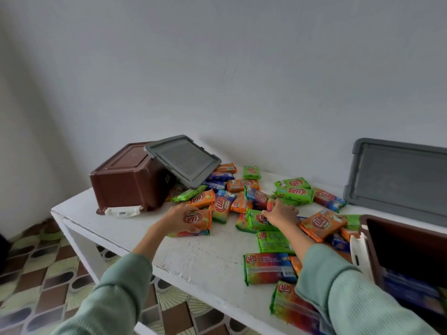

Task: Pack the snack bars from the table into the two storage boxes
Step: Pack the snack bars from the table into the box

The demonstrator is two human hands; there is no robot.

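Several snack bars in orange, green and blue wrappers lie scattered over the white table. My left hand grips an orange snack bar that rests on another bar near the table's middle. My right hand presses down on a green snack bar in the pile, fingers curled around it. A brown storage box lies tipped over at the back left, its grey lid leaning against it. A second brown storage box stands open at the right edge, with blue packs inside.
A second grey lid leans against the wall at the back right. The wall runs close behind the table. A white latch sticks out from the tipped box. Patterned floor tiles show below the table's left edge.
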